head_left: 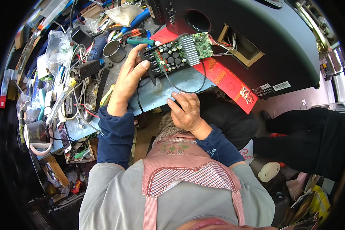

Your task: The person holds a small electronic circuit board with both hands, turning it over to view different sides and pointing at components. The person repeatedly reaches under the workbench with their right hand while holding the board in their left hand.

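Note:
A circuit board module (171,55) with several round capacitors, a ribbed silver heat sink (191,50) and a black end panel (152,68) sits at the bench edge. My left hand (129,78) grips the module at that panel, thumb and fingers around its left end. Nearer to me, my right hand (186,112) is closed, its fingers curled in front of the bench edge. Something small and dark shows at those fingertips, too little to name. A thin black cable (205,75) loops from the module toward this hand. Behind the module lies a green-handled screwdriver (140,41).
A large black speaker cabinet (280,42) with a rectangular opening fills the right; wires run from it to the module. Red printed paper (232,86) lies under the module. Tangled cables (71,90), a metal cup (114,51) and tools crowd the left bench. Dark-trousered legs (299,142) stand right.

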`<state>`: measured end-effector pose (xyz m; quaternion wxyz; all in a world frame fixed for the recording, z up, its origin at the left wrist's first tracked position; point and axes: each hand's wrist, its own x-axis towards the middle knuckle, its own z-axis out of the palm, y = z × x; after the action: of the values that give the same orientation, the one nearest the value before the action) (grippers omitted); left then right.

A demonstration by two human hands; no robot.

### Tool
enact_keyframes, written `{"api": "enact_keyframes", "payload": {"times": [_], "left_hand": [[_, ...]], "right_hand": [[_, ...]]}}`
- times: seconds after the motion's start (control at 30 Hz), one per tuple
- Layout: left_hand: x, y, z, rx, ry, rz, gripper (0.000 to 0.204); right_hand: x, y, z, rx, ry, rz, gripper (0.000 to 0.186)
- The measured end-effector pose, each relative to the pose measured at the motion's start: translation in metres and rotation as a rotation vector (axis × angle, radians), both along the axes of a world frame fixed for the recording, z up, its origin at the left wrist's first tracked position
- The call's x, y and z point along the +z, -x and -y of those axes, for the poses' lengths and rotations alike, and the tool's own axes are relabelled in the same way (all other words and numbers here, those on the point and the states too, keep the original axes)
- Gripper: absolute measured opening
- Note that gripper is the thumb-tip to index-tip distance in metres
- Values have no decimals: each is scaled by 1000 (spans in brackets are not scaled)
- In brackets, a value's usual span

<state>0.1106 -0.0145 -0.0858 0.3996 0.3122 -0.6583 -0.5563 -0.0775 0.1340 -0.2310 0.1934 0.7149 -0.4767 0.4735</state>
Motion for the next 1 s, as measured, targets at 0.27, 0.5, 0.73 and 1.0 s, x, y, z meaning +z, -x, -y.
{"api": "enact_keyframes", "payload": {"times": [0.27, 0.5, 0.73, 1.0], "left_hand": [[2, -2, 0, -28, -20, 3, 70], [3, 1, -1, -26, -27, -28, 71], [1, 0, 2, -26, -33, -18, 71], [-4, -4, 4, -15, 11, 23, 69]], "right_hand": [[-4, 0, 1, -6, 4, -13, 55], [-5, 0, 1, -5, 5, -17, 55], [-6, 0, 1, -6, 1, -20, 55], [-7, 0, 0, -3, 1, -20, 55]]}}
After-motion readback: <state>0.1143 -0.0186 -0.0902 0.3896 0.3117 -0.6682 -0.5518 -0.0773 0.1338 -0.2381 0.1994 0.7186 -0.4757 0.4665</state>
